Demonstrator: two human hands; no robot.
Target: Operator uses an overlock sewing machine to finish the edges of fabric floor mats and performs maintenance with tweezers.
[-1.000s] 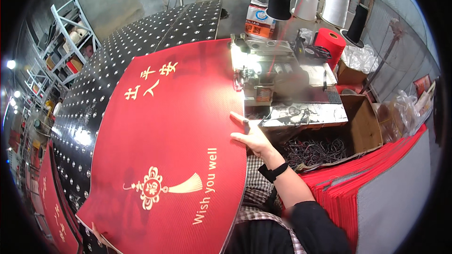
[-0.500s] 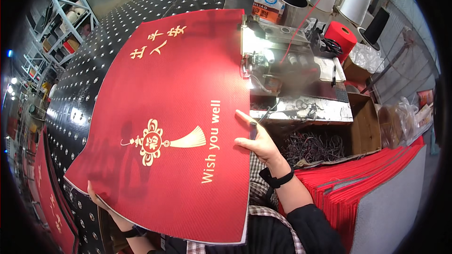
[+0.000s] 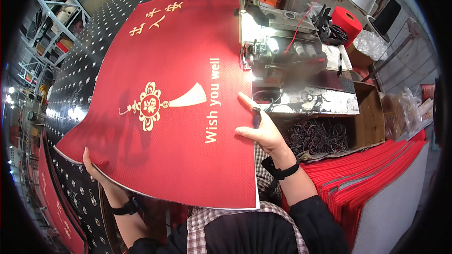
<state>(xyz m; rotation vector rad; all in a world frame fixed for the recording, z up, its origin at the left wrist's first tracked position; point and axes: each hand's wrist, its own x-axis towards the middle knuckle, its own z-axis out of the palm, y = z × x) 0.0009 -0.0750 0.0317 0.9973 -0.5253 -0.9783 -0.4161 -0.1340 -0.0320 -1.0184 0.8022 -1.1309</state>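
Observation:
A red floor mat [image 3: 183,155] with gold lettering and a tassel knot emblem lies across the black table. Its right edge runs under the lit head of a sewing machine [image 3: 252,42]. My left hand [image 3: 96,171] is closed on the mat's near left edge, thumb on top and the other fingers hidden beneath. At the right edge, my right hand [image 3: 263,131] grips the mat, with thumb and index finger on its surface. A small dark tool [image 3: 256,117], its kind unclear, sits in that hand by the index finger.
An open carton [image 3: 369,122] of thread scraps [image 3: 318,138] stands beneath the machine. Stacked red mats [image 3: 362,174] with grey backing are at my right. Thread cones [image 3: 348,23] stand behind the machine. More printed mats [image 3: 54,202] hang at the left by the studded table [image 3: 75,99].
The mat has moved away from me along the sewing machine, with both hands travelling along with it. The whole view has also shifted slightly.

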